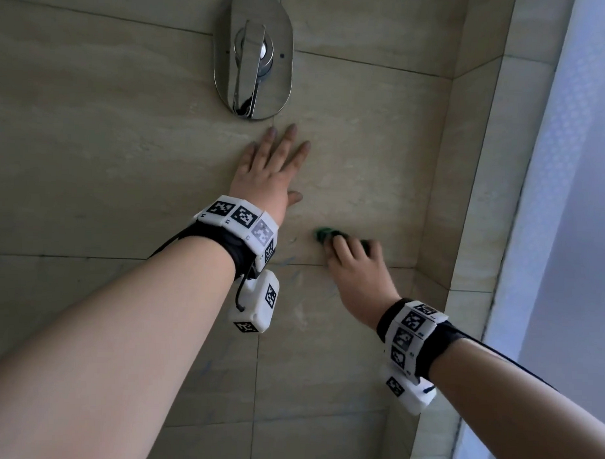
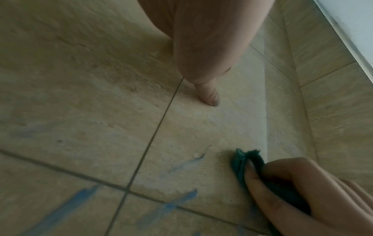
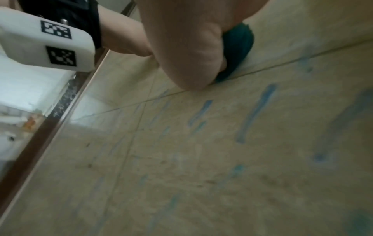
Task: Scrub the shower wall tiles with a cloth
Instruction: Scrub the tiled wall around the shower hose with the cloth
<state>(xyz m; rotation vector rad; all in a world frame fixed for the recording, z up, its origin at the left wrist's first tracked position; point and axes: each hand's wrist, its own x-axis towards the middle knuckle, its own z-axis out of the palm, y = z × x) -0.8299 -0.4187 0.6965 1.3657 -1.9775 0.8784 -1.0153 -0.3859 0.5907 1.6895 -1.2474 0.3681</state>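
My right hand (image 1: 353,262) grips a bunched dark green cloth (image 1: 325,234) and holds it against the beige wall tiles (image 1: 108,160), just above a horizontal grout line. The left wrist view shows the cloth (image 2: 245,161) curled inside the right hand's fingers (image 2: 282,180); the right wrist view shows the cloth (image 3: 238,46) under the palm. My left hand (image 1: 272,166) lies flat on the tile with fingers spread, below the valve plate and up-left of the cloth. Blue streaks (image 3: 256,111) mark the tiles below the cloth, and the blue streaks (image 2: 66,209) cross the grout there.
A chrome shower valve (image 1: 253,56) with a lever handle sits on the wall above my left hand. The wall turns at a tiled corner (image 1: 443,186) right of the cloth. A pale curtain or panel (image 1: 576,204) borders the far right.
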